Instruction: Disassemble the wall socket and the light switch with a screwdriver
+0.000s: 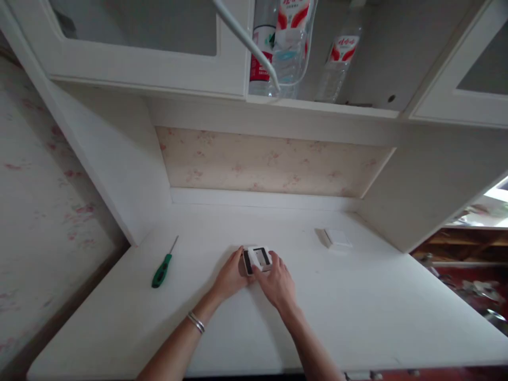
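Near the middle of the white countertop (pixel 341 317), both hands meet around a small white-and-black boxy device (pixel 257 257). It has a pale frame on top with a greyish middle; its exact kind I cannot make out. My left hand (pixel 230 275) grips its left side, fingers curled round the edge. From the right, my right hand (pixel 278 280) pinches it, thumb at the near edge and fingers at the right side. To the left of the hands lies a screwdriver (pixel 161 271) with a green and black handle, its shaft pointing away from me. A flat white square piece (pixel 337 237) rests farther back on the right.
Above the counter hangs a white cabinet (pixel 159 69) with plastic bottles (pixel 291 58) on its open shelf. A pale curved bar (pixel 250 45) crosses in front of them. White side panels (pixel 115 159) and a flowered back wall (pixel 257 164) bound the counter.
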Demonstrator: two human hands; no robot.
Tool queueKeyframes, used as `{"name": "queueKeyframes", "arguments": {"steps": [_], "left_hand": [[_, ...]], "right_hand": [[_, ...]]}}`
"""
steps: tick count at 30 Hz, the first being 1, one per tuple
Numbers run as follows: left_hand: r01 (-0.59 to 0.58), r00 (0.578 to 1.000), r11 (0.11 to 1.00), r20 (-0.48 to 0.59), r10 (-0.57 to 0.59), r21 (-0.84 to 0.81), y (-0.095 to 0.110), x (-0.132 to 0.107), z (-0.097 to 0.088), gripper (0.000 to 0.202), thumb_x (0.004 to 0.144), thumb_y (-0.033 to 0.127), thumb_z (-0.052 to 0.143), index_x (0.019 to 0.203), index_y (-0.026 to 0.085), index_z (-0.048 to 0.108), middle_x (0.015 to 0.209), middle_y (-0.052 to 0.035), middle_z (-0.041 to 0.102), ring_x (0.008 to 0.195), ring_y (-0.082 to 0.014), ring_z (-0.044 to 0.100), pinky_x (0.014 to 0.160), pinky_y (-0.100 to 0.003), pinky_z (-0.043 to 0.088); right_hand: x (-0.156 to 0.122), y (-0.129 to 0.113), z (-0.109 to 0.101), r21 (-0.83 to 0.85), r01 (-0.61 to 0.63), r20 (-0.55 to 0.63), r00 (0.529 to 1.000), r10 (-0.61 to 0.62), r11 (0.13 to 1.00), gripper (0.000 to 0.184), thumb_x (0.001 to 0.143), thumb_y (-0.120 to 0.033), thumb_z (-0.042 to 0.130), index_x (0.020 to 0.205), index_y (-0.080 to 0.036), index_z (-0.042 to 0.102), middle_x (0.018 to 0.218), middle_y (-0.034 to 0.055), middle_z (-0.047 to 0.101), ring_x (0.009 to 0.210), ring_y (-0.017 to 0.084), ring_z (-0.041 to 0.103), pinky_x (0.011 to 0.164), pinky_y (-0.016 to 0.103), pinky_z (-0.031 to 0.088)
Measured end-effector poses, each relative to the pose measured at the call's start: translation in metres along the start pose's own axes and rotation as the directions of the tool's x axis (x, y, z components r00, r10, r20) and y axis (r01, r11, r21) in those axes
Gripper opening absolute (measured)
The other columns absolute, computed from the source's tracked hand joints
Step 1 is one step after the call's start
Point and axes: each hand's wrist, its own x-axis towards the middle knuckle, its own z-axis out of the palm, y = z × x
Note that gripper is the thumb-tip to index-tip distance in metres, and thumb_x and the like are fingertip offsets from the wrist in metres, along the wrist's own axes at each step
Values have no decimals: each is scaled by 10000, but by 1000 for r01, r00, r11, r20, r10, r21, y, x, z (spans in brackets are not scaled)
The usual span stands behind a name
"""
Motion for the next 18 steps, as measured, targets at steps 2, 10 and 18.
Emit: {"name": "queueKeyframes", "arguments": {"steps": [2,10,18], "left_hand": [[-4,1000,999,0,4,-41,-1,3,-1,888,603,229,753,1379,235,321,1384,-113,424,1262,-297,400,1065,-438,292],[-67,993,997,-96,71,42,28,-6,-13,635,694,342,704,1273,220,475,1381,-100,394,1309,-278,314,1092,-421,244],[57,991,998,126,-52,-36,84,-16,-36,360,885,439,419,905,173,660,735,-14,626,638,-140,540,589,-234,411]], "right_hand": [[2,8,-2,147,-13,-23,1000,16,989,613,760,-516,541,1255,-173,429,1209,133,551,1097,284,516,894,397,404],[-11,21,-24,872,-312,341,940,-11,377,456,828,-539,469,1141,-208,497,1172,86,591,1078,224,568,929,384,423],[-33,10,-24,758,-635,650,714,-259,150,616,828,-662,335,1190,-182,464,1092,129,641,954,241,647,918,418,415]]}}
